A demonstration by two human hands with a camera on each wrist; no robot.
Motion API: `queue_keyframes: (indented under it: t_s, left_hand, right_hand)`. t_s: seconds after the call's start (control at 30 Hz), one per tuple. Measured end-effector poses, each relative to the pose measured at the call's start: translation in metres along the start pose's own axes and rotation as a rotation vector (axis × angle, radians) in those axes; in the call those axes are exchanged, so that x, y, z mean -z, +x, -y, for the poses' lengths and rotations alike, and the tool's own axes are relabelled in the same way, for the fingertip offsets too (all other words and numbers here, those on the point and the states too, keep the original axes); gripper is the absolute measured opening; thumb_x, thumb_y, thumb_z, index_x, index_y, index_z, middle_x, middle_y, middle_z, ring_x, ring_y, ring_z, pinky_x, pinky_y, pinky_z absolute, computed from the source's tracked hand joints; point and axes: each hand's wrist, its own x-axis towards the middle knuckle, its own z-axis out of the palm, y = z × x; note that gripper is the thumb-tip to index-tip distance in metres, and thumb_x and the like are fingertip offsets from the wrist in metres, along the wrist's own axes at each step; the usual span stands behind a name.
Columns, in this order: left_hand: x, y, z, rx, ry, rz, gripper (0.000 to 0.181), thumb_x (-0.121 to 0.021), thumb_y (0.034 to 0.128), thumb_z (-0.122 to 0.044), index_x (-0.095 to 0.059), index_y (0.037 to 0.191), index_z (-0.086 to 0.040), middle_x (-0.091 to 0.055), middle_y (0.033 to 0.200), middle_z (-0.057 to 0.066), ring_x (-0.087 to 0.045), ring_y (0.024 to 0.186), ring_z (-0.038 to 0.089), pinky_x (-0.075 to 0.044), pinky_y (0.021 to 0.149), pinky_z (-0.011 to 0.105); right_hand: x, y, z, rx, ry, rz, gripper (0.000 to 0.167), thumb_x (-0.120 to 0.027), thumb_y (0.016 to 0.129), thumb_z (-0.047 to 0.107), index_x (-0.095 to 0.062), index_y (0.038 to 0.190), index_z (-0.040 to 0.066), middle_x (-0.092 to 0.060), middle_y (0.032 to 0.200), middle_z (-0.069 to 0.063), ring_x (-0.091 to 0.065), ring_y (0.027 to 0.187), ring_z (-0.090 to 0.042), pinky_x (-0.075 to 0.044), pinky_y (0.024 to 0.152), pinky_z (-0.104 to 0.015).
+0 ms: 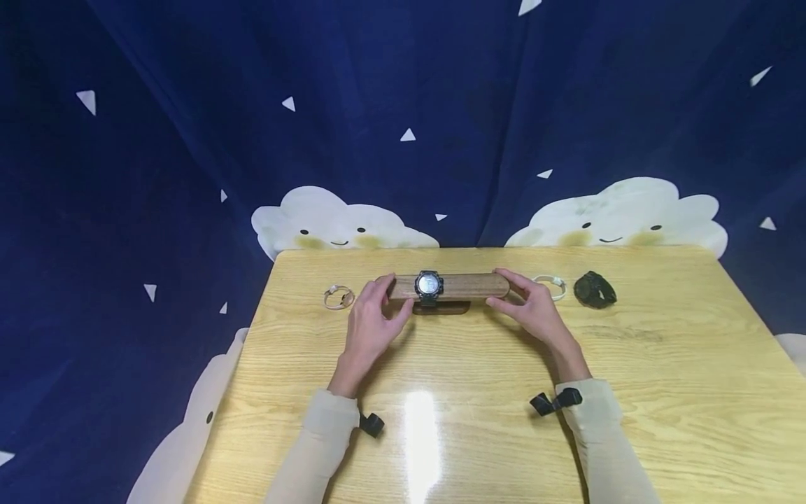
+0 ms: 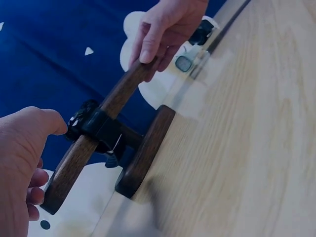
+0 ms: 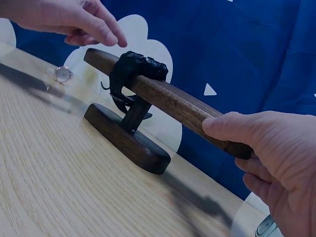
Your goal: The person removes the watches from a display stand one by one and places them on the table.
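A dark wooden T-shaped watch stand (image 1: 472, 285) stands on the table, with a crossbar above a rounded base (image 3: 131, 143). Around the crossbar, left of its middle, hangs a black watch (image 1: 429, 284); its strap (image 2: 101, 129) loops under the bar, and a strap end sticks out below. My right hand (image 1: 535, 311) pinches the crossbar's right end, thumb on the near side. My left hand (image 1: 370, 322) hovers round the left end, thumb and fingers apart. In the right wrist view its fingers (image 3: 101, 27) appear clear of the wood.
A light-strapped watch (image 1: 334, 288) lies left of the stand. To the right are a white-strapped watch (image 1: 557, 281) and a bulky black watch (image 1: 594, 290). The wooden table (image 1: 478, 434) ends against a dark blue curtain (image 1: 352, 140) with clouds and white triangles.
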Motion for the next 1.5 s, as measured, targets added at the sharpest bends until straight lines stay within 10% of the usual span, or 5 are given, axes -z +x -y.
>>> queue_keyframes:
  t_s: [1.5]
  left_hand:
    - [-0.032, 0.007, -0.027, -0.063, 0.196, -0.054, 0.064, -0.084, 0.0845, -0.049, -0.071, 0.129, -0.005, -0.075, 0.102, 0.010, -0.069, 0.086, 0.025, -0.056, 0.072, 0.035]
  right_hand:
    - [-0.001, -0.001, 0.000, -0.010, -0.025, 0.006, 0.065, -0.085, 0.090, 0.017, -0.058, 0.148, 0.007, -0.059, 0.148, -0.018, -0.052, 0.141, -0.035, -0.044, 0.116, -0.044]
